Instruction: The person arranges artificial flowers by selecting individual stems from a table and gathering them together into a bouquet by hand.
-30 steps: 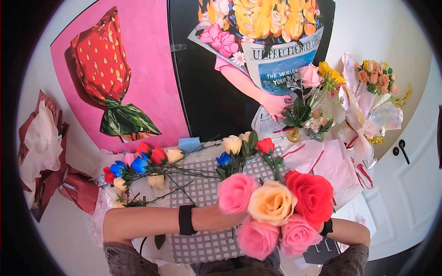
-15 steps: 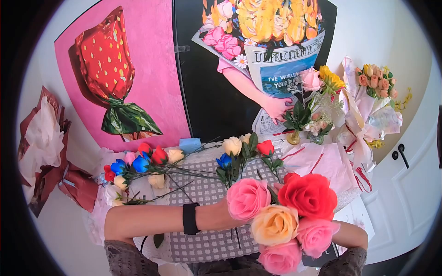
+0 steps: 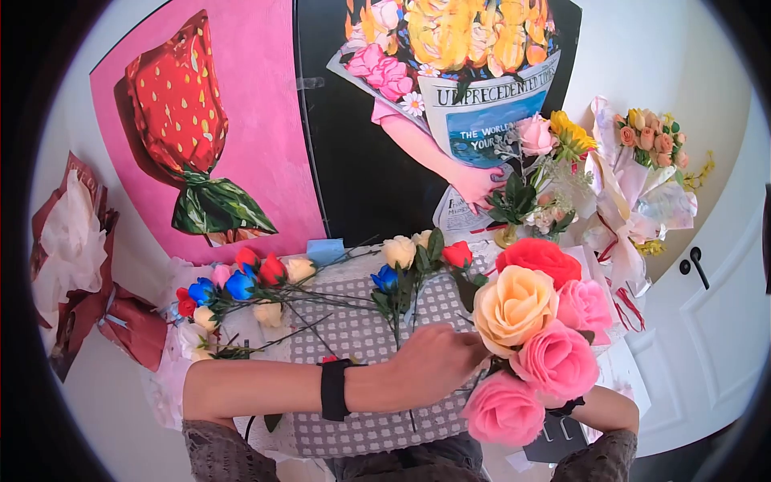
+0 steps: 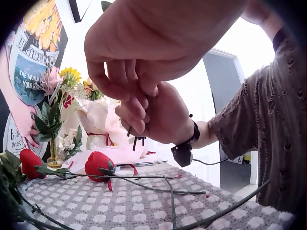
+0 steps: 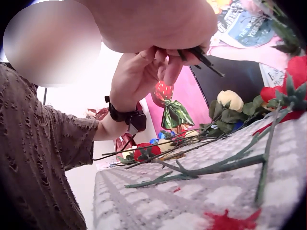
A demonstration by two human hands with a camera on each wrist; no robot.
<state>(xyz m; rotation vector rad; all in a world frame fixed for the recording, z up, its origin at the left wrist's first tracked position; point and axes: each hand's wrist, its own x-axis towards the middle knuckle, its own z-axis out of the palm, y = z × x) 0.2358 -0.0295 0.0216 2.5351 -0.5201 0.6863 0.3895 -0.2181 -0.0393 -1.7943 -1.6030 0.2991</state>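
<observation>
Cream (image 3: 514,309), red (image 3: 538,261) and pink (image 3: 554,357) rose heads form a bunch at the centre right in the head view. My left hand (image 3: 434,365) is beside the blooms, fingers curled in at the stems. Behind the roses my right hand is mostly hidden. In the left wrist view my right hand (image 4: 160,112) grips the bunch, and short stem ends (image 4: 132,133) stick out below; my left hand (image 4: 148,43) meets it from above. The right wrist view shows dark stems (image 5: 206,60) coming out of my right hand (image 5: 158,24), with my left hand (image 5: 132,79) against it.
Loose red, blue and cream roses (image 3: 241,285) lie at the left of the grey checked cloth (image 3: 353,430). More roses (image 3: 399,251) lie at its back. Vases with flowers (image 3: 504,235), pink wrapping and a wrapped bouquet (image 3: 630,189) are at the back right.
The bunch has moved up and turned, so the cream rose is now at its upper left. My left hand, earlier partly behind the blooms, shows beside them.
</observation>
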